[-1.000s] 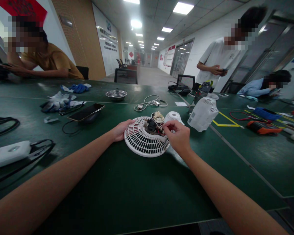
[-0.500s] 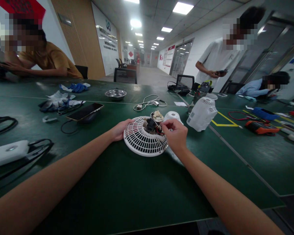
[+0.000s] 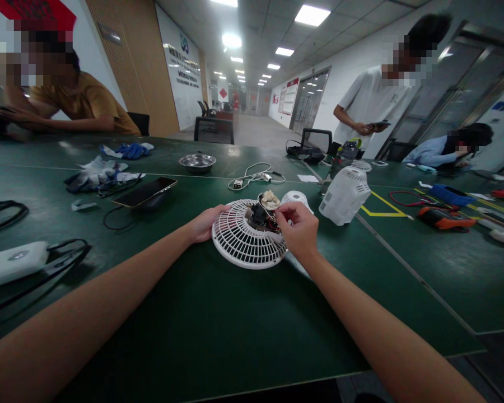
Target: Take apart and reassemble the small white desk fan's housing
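Observation:
A round white fan grille [image 3: 248, 246] is tilted above the green table in front of me. At its centre sits a dark motor assembly [image 3: 260, 216] with thin wires and a pale lump on top. My left hand [image 3: 205, 224] grips the left rim of the grille. On the other side, my right hand [image 3: 299, 228] pinches with thumb and forefinger beside the motor, close to the wires; what lies between the fingertips is too small to make out. Just behind that hand is a white rounded part [image 3: 294, 197], partly hidden.
A white plastic housing [image 3: 345, 196] stands to the right, with an orange multimeter [image 3: 445, 218] farther out. A white cable [image 3: 256, 176] and a metal bowl [image 3: 197, 162] lie beyond the grille. On the left are a phone [image 3: 146, 192], gloves [image 3: 98, 173] and a power strip [image 3: 17, 262].
Almost nothing differs. My right hand has shifted very slightly at the motor, while the grille and my left hand keep their places.

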The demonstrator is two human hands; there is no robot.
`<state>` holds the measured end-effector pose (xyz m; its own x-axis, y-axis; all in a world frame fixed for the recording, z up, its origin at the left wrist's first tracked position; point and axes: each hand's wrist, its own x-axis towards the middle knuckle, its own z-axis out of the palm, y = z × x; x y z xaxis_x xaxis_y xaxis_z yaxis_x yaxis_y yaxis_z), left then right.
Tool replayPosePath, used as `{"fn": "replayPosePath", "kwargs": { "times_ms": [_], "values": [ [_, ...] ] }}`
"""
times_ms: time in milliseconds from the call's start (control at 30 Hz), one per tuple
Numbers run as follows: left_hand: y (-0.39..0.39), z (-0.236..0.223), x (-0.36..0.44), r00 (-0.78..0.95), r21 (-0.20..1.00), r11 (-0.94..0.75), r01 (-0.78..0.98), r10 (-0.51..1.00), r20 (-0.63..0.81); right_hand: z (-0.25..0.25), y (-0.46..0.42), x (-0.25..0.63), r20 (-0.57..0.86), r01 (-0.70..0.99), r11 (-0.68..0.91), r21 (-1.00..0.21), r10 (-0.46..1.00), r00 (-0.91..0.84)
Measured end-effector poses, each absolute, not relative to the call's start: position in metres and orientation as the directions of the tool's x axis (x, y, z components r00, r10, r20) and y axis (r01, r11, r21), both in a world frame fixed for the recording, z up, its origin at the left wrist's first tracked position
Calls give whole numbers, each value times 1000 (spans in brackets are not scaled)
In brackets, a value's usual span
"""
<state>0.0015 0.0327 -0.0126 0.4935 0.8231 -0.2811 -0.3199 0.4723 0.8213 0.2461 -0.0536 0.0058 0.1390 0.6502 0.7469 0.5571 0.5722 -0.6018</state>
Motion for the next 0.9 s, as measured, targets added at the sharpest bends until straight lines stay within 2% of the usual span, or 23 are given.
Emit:
{"fn": "replayPosePath", "kwargs": {
  "times_ms": [167,300,467,633,800,900],
  "values": [
    [31,-11,1,480,811,485,-326,824,-300,4,-52,253,706,440,587,-679,686,176],
    [32,-12,0,475,822,468,-324,832,-286,4,-52,253,716,410,611,-677,676,174],
    [36,-14,0,499,825,477,-303,817,-289,7,-55,248,757,447,644,-621,641,127],
    [33,-12,0,488,825,472,-310,824,-288,9,-59,247,743,471,625,-622,660,106],
    [28,-8,1,474,815,482,-321,827,-302,10,-55,261,757,472,618,-628,625,190],
    [25,-4,4,467,819,480,-314,829,-307,9,-44,284,748,550,536,-640,598,288]
  ]
}}
